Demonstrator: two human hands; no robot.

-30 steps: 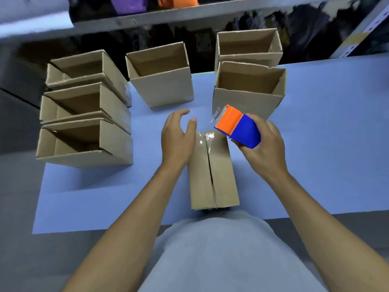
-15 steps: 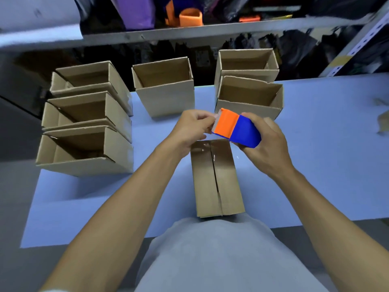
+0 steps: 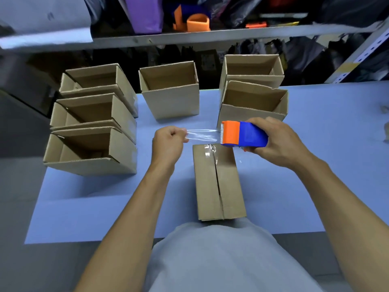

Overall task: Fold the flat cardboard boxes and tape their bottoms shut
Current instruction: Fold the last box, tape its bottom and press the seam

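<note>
A folded cardboard box (image 3: pixel 206 184) lies bottom-up on the blue table (image 3: pixel 101 207) in front of me, its two bottom flaps meeting along a centre seam with a bit of clear tape at the far end. My right hand (image 3: pixel 280 142) grips an orange and blue tape dispenser (image 3: pixel 242 134) just above the box's far end. My left hand (image 3: pixel 168 142) pinches the free end of the clear tape (image 3: pixel 202 134), which stretches between the hand and the dispenser's blade.
Several open, upright folded boxes stand around: three stacked along the left (image 3: pixel 92 150), one at the back middle (image 3: pixel 170 89), two at the back right (image 3: pixel 254 102). A shelf (image 3: pixel 210 34) with orange and purple items runs behind the table.
My left hand went from the box's side to the dispenser, took the tape end and pulled it out leftward. The dispenser turned sideways in my right hand.
</note>
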